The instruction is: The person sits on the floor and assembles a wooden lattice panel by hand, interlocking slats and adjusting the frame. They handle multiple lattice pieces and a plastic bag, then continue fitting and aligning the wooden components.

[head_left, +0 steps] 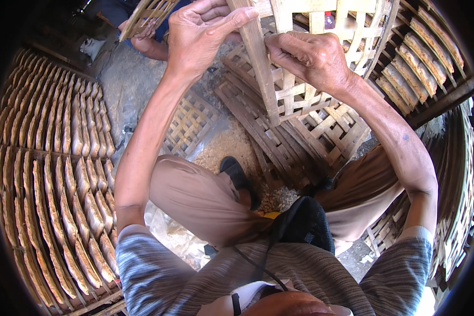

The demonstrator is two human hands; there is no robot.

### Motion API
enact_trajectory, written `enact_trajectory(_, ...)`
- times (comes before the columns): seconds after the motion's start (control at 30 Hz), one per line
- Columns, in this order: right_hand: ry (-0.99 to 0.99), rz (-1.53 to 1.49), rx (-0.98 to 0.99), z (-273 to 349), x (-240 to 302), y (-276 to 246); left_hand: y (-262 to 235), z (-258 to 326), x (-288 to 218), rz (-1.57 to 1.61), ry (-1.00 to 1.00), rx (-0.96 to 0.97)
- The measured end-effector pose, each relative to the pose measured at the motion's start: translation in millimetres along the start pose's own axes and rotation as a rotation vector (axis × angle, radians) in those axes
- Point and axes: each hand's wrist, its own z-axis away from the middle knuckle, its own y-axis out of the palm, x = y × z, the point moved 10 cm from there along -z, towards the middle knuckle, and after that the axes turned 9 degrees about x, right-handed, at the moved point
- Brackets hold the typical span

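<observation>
Above your knees, both hands pinch the bamboo strip (260,63), left hand (200,31) and right hand (310,55): light, springy, splintery, so grip its flat faces beside the half-woven basket (326,89).

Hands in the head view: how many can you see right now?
3. The left hand and right hand grip a bamboo strip on the woven basket. Another person's hand shows top left; more may be hidden.

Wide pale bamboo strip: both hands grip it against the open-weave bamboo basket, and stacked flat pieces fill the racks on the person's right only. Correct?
Not quite. The head view shows both hands gripping the wide pale bamboo strip against the open-weave bamboo basket, but stacked flat pieces fill racks on both sides, mostly the left.
</observation>
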Motion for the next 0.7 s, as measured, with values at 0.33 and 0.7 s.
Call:
enact_trajectory(0.33,0.051,-0.270,0.634,26,8,51,2,0,-2,-0.004,0.026,0.025)
enact_trajectory(0.7,0.278,-0.266,0.520,49,-33,24,21,0,4,-0.132,0.013,0.154)
